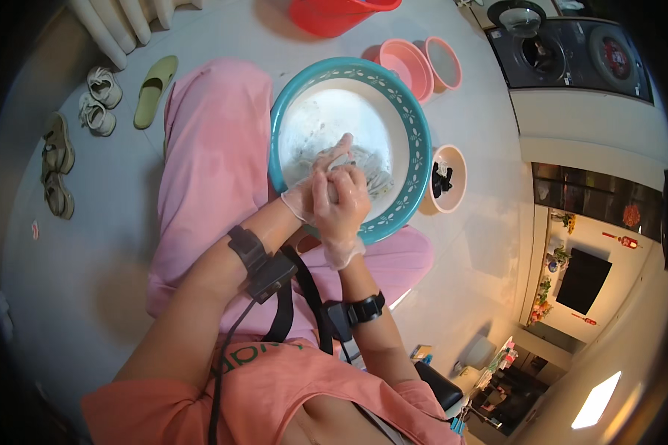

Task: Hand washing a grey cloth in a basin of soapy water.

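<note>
A teal-rimmed white plastic basin [417,150] stands between my knees, holding whitish water and a wet pale-grey cloth [376,175]. Over its near part my two hands meet, both in thin clear gloves. My left hand [325,167] reaches in from the left with a finger pointing away from me; its palm is hidden. Against it, my right hand [342,200] is closed in a fist, with a bit of the cloth showing between the hands. The rest of the cloth lies below and right of them in the water.
Two pink basins [403,69] [444,64] and a red bucket [334,16] stand beyond. At the right a peach basin [457,183] holds black and white items. Green slipper [155,92], white sneakers [104,88] and sandals [58,144] lie left. Washing machines [570,58] stand far right.
</note>
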### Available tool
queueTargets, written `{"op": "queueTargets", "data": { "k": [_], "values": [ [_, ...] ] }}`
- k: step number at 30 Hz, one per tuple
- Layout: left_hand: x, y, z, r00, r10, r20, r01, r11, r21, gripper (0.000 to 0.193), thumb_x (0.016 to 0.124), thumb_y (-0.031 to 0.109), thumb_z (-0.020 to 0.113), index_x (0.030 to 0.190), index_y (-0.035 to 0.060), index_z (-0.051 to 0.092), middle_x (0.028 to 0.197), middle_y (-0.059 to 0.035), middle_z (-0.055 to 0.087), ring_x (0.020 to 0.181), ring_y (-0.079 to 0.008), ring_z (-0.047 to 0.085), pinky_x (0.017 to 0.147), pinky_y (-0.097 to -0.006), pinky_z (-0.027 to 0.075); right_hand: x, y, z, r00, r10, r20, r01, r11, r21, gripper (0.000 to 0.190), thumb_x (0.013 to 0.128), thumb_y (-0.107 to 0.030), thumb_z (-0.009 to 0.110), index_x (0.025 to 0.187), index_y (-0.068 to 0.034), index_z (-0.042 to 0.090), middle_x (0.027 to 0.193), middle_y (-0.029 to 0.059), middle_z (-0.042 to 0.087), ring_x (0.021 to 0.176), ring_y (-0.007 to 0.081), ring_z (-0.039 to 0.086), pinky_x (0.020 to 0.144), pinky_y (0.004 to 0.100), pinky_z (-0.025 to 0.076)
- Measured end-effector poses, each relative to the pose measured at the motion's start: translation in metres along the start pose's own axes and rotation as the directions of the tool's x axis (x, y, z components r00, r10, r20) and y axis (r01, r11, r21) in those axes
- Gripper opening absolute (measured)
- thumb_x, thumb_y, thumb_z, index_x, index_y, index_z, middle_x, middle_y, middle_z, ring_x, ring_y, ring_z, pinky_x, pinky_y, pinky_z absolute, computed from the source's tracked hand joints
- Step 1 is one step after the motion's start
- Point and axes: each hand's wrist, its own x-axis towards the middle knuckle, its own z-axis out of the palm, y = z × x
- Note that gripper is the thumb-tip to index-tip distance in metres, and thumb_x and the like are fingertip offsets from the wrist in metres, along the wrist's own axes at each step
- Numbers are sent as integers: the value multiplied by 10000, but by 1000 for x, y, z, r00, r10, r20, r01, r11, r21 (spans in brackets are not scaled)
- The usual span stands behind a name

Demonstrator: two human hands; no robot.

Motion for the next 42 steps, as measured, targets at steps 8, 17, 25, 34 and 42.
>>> {"op": "queueTargets", "data": {
  "k": [8, 17, 25, 34, 42],
  "values": [
    [32, 16, 11, 590, -562, 580, 435, -383, -815, 296, 949, 294, 454, 1103, 53, 532, 983, -93, 599, 848, -167, 601, 741, -315, 519, 38, 60, 9, 941, 336, 42, -328, 935, -134, 219, 872, -185, 552, 880, 27, 606, 855, 201, 617, 705, 365, 583, 677, 416, 458],
    [50, 19, -8, 435, -841, 321, 508, -65, -859, 306, 887, 371, 565, 966, 78, 603, 821, -53, 584, 692, -140, 554, 621, -284, 480, -2, 43, -12, 978, 207, 29, -207, 945, 253, 192, 828, -131, 626, 969, -3, 599, 930, 111, 572, 809, 244, 567, 738, 339, 444],
    [18, -10, 16, 774, -324, 544, 443, -337, -831, 293, 935, 351, 492, 958, 72, 579, 879, -35, 584, 852, -114, 537, 770, -268, 457, 20, 19, -4, 995, 93, -21, -95, 978, -183, 154, 812, -185, 632, 814, -31, 623, 716, 161, 565, 614, 382, 544, 631, 416, 466],
    [36, 17, 9, 492, -726, 480, 673, -33, -739, 260, 913, 282, 534, 1029, 59, 598, 883, -48, 611, 734, -136, 594, 595, -256, 492, 17, 85, -5, 905, 425, 27, -423, 889, 174, 204, 844, -172, 606, 901, 24, 595, 838, 189, 595, 758, 315, 573, 732, 366, 449],
    [20, 21, 9, 841, -526, 127, 432, 511, -743, 293, 891, 311, 508, 908, 30, 588, 885, -74, 611, 743, -171, 573, 700, -304, 476, 4, 11, -2, 995, 81, -54, -83, 996, -27, 137, 769, -109, 655, 688, -34, 572, 718, 139, 571, 629, 321, 570, 593, 383, 458]
  ]
}}
